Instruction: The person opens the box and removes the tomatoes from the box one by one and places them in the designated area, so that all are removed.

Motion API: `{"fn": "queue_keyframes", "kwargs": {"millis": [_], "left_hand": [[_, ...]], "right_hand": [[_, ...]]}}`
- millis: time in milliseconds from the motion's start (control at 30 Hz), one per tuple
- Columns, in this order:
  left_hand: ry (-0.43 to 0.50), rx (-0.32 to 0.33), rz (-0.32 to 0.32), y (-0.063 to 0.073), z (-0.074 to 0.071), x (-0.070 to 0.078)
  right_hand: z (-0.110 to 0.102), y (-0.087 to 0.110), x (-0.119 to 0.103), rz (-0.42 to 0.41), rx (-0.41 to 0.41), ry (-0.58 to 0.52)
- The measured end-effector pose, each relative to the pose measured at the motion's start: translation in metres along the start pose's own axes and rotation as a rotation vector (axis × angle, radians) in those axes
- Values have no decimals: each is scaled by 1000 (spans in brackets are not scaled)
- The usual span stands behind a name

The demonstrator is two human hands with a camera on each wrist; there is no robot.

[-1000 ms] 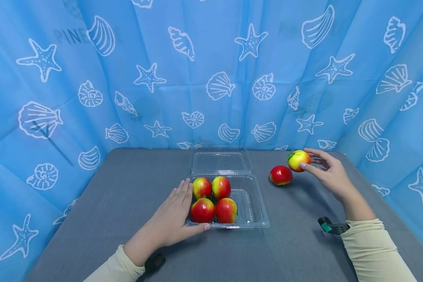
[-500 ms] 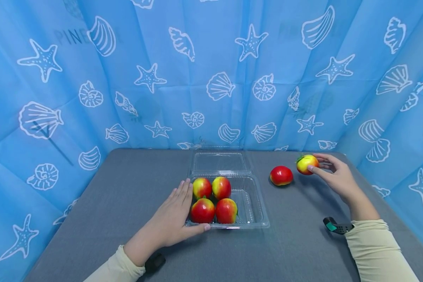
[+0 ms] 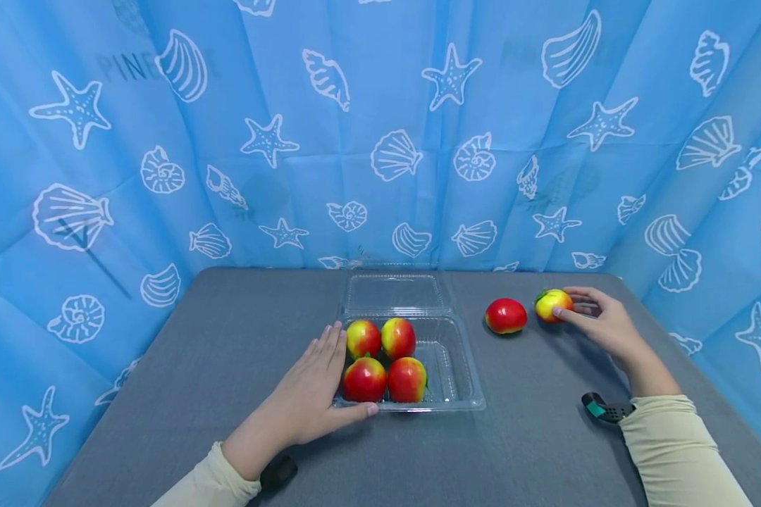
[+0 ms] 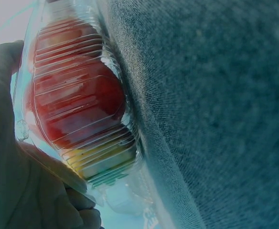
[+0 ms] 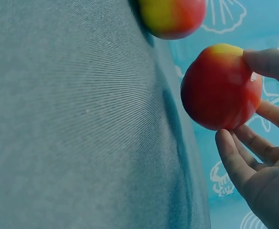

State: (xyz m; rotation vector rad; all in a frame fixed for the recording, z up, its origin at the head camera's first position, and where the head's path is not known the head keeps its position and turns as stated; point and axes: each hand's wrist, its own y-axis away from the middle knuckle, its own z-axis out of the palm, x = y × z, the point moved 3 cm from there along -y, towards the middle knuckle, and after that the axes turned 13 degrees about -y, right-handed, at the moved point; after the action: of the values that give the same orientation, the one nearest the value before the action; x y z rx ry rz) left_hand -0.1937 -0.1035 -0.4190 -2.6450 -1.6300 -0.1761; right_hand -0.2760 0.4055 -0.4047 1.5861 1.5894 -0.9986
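Note:
A red-and-yellow tomato (image 3: 553,305) with a green leafy top is held between the thumb and fingertips of my right hand (image 3: 605,324), toward the back right. In the right wrist view this tomato (image 5: 220,90) shows mostly its red side, beyond the table surface. To its left on the table lies another tomato (image 3: 506,316). My left hand (image 3: 301,394) rests with straight fingers along the left side of a clear plastic clamshell box (image 3: 472,380), thumb at its front rim. Several tomatoes (image 3: 364,380) fill the box's left part, seen through its ribbed wall in the left wrist view.
The box's clear lid (image 3: 393,292) lies folded back behind it. A grey cloth (image 3: 247,317) covers the table, and a blue curtain (image 3: 380,197) with white shells and starfish hangs around the back and sides.
My right hand has moved to the right and then lower with its tomato, away from the tomato on the table. The left hand and the box have stayed in place.

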Motion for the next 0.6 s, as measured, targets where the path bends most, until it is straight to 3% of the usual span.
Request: {"fn": "queue_keyframes", "kwargs": {"millis": [600], "left_hand": [[-12, -1, 4, -1, 1, -1]], "right_hand": [[-1, 1, 6, 57, -27, 16]]}}
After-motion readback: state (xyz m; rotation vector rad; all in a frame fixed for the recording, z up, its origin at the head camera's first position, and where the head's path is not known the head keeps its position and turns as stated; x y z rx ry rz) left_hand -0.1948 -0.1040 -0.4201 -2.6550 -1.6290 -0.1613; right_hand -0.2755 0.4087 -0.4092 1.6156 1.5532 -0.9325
